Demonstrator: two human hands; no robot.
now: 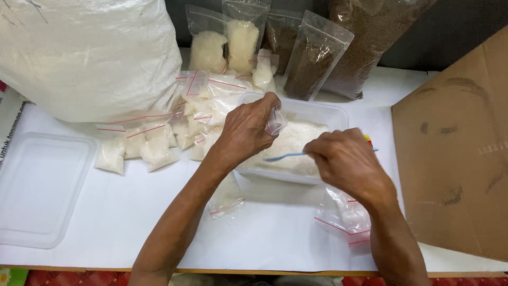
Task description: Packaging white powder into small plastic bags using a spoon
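Two hands busy over the tub (323, 114) of white grains mid-surface: left hand (244, 130) fingers pinch a small bag (275, 122) open above it so spills drop back in, right hand (346, 161) fingers grip a blue spoon (283, 157). Filled bags (153, 145) sit piled far left.

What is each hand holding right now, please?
Left hand: closed on a small clear bag.
Right hand: closed on a blue spoon.

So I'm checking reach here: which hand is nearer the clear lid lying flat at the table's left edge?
Left. The left hand is over the tub's near-left corner, closer to the lid; the right hand is further right, holding a blue spoon.
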